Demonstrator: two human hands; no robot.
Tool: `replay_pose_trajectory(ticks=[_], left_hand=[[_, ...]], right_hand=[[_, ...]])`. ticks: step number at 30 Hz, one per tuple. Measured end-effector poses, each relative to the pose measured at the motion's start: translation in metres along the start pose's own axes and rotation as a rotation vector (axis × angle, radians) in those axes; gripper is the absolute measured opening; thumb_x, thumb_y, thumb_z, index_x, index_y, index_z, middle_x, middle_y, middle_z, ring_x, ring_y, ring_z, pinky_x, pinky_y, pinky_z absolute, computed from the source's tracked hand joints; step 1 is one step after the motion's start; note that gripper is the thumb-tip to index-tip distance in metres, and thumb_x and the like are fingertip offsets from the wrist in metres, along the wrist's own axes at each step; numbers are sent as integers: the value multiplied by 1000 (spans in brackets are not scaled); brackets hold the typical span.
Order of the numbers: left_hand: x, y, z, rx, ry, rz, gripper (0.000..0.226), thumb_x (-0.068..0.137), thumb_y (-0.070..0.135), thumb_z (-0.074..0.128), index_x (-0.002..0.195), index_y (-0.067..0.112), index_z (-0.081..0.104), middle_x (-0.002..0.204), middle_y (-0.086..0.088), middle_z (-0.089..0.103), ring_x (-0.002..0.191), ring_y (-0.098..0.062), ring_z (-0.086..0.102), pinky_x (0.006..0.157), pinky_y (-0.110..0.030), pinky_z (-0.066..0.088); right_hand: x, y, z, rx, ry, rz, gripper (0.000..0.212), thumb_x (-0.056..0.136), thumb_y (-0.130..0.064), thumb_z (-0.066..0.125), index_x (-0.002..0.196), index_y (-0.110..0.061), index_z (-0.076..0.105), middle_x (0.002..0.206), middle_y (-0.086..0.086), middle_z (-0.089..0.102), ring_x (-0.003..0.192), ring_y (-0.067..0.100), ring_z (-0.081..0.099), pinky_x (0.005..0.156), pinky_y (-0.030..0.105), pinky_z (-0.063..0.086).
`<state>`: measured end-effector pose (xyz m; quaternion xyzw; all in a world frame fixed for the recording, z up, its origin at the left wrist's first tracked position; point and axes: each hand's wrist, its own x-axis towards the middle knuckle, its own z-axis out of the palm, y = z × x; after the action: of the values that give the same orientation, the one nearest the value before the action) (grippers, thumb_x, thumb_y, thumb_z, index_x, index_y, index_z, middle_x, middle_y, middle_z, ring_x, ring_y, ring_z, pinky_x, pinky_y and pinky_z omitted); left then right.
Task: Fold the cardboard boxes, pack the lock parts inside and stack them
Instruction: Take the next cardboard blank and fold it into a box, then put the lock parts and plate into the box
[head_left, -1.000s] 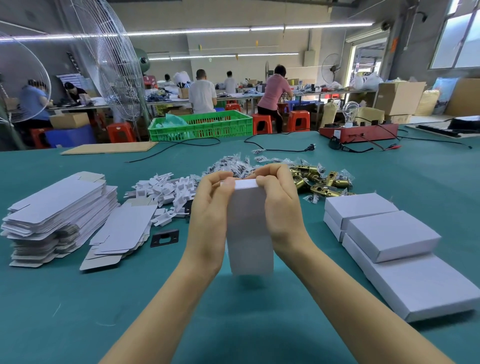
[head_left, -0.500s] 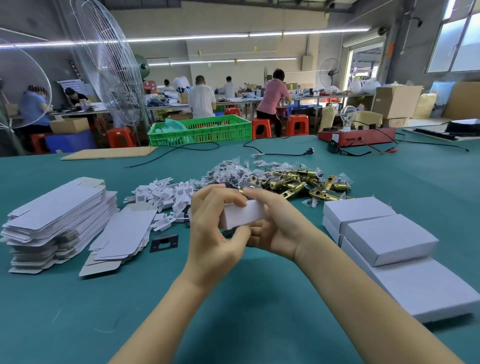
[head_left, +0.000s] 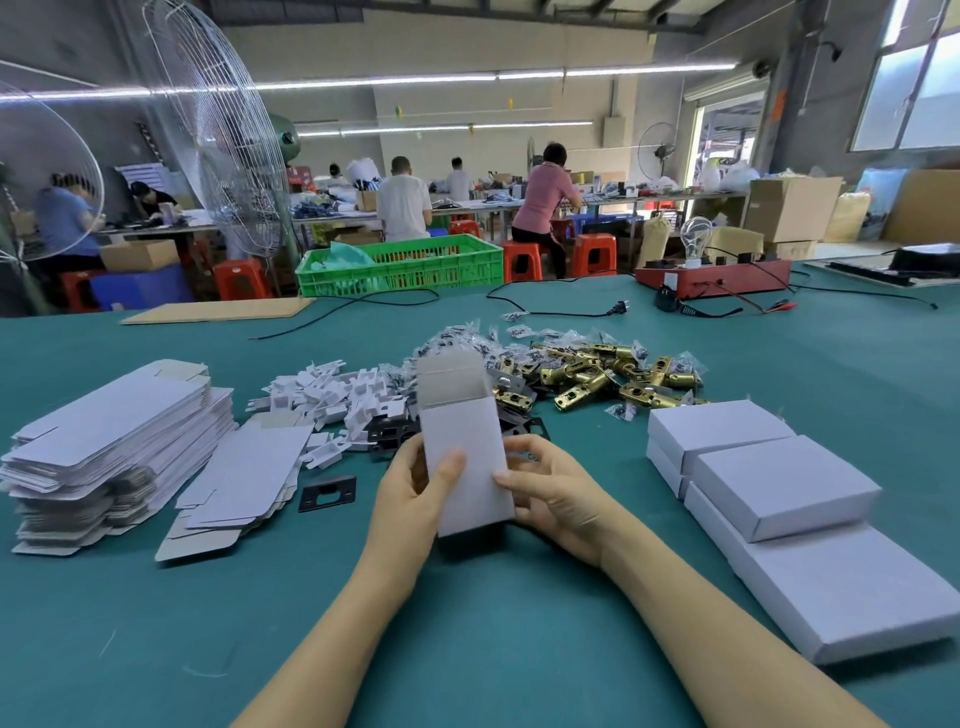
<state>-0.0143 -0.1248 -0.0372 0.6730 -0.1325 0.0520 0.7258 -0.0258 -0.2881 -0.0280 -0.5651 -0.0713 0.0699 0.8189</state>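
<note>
At a teal-covered packing table (head_left: 156, 649), a worker's two bare hands hold a small white cardboard box (head_left: 465, 462) upright above the cloth, its top flap standing open and its grey inside showing; the left hand (head_left: 415, 499) grips the box's left edge, thumb curled across the front face; the right hand (head_left: 556, 493) pinches the right edge, thumb on the front, fingers curled behind. Just beyond the box lies a heap of brass-coloured metal lock latches (head_left: 597, 374), beside a pile of small white plastic inserts (head_left: 337, 400) and a flat black strike plate (head_left: 327, 492); to the left stand stacks of flat unfolded white cardboard blanks (head_left: 114, 441); to the right, closed white boxes (head_left: 779, 483) sit stacked.
</note>
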Motion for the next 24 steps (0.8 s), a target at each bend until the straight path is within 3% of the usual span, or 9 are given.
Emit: replay_pose_trajectory(ticks=[2,7,13,16,19,22,24], left_hand=[[1,-1,-1,-8,-18,-15,40,76,35,81,108,19,62,102,4,74,94,-15,71,69,-23,56],[5,-3,-7,4,-34,-61,62,53,45,85,107,22,63,100,5,75,91,-12,71,68,-23,56],[8,-6,-6,-65,-96,-117,56,55,28,89,107,18,70,102,-3,76,95,-20,71,71,-24,56],[10,-6,-7,-102,-28,-115,54,54,21,93,103,20,70,97,2,76,88,-15,72,66,-23,57],[11,-7,-7,-104,19,-98,44,61,22,87,101,23,69,92,9,76,82,-9,72,61,-17,54],[12,-9,-8,-84,38,-93,36,70,15,85,101,24,68,91,13,75,80,-7,71,59,-15,54],[12,-10,-8,-84,34,-91,36,71,15,84,101,25,68,90,13,75,79,-6,71,59,-15,53]], right_hand=[[2,1,-3,-48,45,-42,36,73,-18,73,100,-5,55,97,12,70,88,21,70,75,32,58],[5,7,-9,-168,-6,-88,36,70,-23,75,97,-6,58,95,11,73,90,22,68,82,33,56],[6,5,-11,-155,-9,-101,25,76,-27,72,92,-9,65,95,11,71,88,21,67,82,36,55],[11,-4,-16,-117,197,-128,28,87,-32,64,93,-5,65,88,8,69,79,19,66,72,29,55],[24,-9,-33,-207,566,-129,16,97,-15,53,88,-8,63,79,8,61,67,15,57,61,23,50],[44,-9,-50,-467,777,-71,19,98,-8,42,94,-10,61,82,9,57,63,16,56,66,33,51],[59,-13,-59,-799,789,-43,25,97,-8,37,109,-12,58,95,13,58,70,25,61,72,40,54]])
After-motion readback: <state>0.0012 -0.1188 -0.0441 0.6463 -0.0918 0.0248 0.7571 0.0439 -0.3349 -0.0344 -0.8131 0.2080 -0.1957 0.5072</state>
